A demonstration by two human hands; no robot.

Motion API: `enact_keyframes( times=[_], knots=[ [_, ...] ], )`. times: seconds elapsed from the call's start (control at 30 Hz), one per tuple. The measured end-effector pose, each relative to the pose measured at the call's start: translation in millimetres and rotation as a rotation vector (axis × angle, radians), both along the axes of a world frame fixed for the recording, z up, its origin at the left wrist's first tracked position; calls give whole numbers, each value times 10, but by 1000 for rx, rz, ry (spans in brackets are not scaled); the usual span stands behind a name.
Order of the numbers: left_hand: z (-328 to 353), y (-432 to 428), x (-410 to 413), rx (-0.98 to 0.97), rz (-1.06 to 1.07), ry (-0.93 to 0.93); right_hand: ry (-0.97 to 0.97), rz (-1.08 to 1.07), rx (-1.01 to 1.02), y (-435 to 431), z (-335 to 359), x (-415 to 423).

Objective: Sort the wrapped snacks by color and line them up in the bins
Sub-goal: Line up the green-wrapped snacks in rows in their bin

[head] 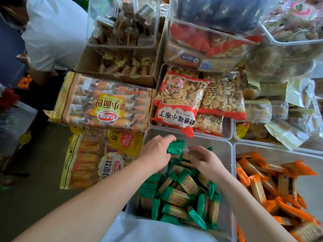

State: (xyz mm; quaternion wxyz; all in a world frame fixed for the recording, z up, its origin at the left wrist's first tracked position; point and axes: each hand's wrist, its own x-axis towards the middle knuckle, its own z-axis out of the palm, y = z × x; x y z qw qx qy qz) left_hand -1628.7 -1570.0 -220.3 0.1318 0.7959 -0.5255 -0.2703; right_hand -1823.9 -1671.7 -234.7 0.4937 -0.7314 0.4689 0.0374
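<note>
A clear plastic bin (225, 145) in front of me holds several green-wrapped snacks (176, 198) in a loose heap. My left hand (155, 151) grips a small stack of green packets (175, 147) near the bin's far side. Close beside it, my right hand (205, 161) reaches into the same bin with its fingers curled over the heap; what they hold is hidden. To the right, a second clear bin (244, 147) is filled with orange-wrapped snacks (265, 186).
Red bags of small round biscuits (181, 100) fill the bin behind. Large bread bags (103, 102) lie on the left, with boxes and clear bins of other snacks stacked further back. Another person in a white shirt (52, 32) stands at the upper left.
</note>
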Motion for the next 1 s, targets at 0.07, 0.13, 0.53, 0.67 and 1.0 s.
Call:
enact_keyframes(
  times=[0.07,0.13,0.53,0.67,1.0],
  knots=[
    [-49,-8,-17,-24,-52,-76,-84,-73,1,-1,6,-25],
    [-74,-23,-51,-59,-110,-171,-108,-102,33,20,11,20],
    [109,202,-84,-145,95,20,-66,-184,33,127,-246,382],
    [177,471,-254,-112,167,165,32,-28,-111,48,-192,297],
    [67,768,-512,35,245,450,375,486,-227,-115,-250,257]
  ],
)
